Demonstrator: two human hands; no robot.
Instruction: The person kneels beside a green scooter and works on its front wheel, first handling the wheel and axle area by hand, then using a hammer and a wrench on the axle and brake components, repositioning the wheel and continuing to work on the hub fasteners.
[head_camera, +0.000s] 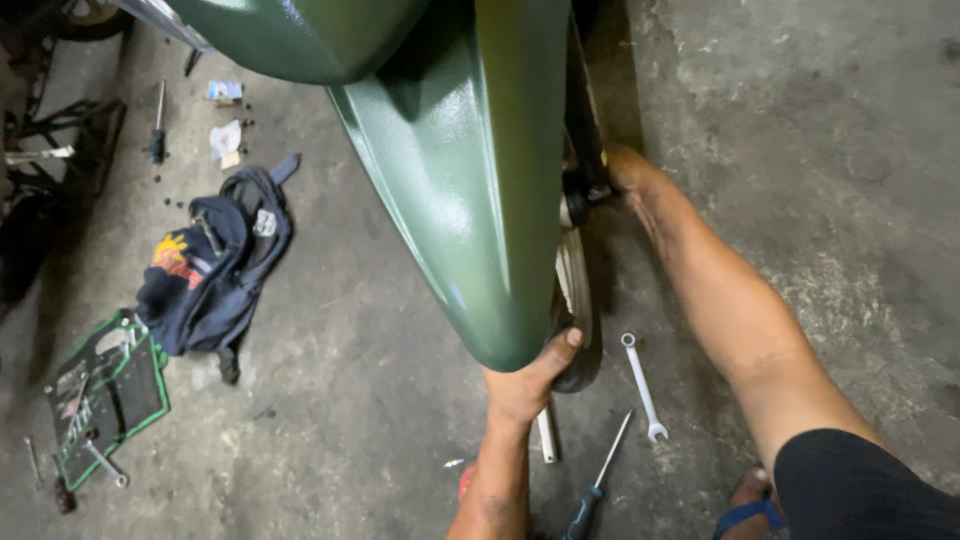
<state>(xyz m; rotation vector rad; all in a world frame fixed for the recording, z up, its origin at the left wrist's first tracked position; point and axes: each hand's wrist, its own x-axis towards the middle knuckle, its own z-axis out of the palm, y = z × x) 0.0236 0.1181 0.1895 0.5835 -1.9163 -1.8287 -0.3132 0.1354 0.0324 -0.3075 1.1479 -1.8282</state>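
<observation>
Below you, your left hand (530, 375) clasps the lower tip of the green fender (470, 200), beside the wheel (575, 300). Your right hand (625, 175) reaches the axle, probably gripping it; grip unclear. Wrench (642, 385) and screwdriver (598, 480) lie on the floor (350, 350).

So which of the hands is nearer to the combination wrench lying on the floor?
Left. The left hand grips the green fender's lower tip, just left of the wrench. The right hand is farther up, at the wheel hub.
</observation>
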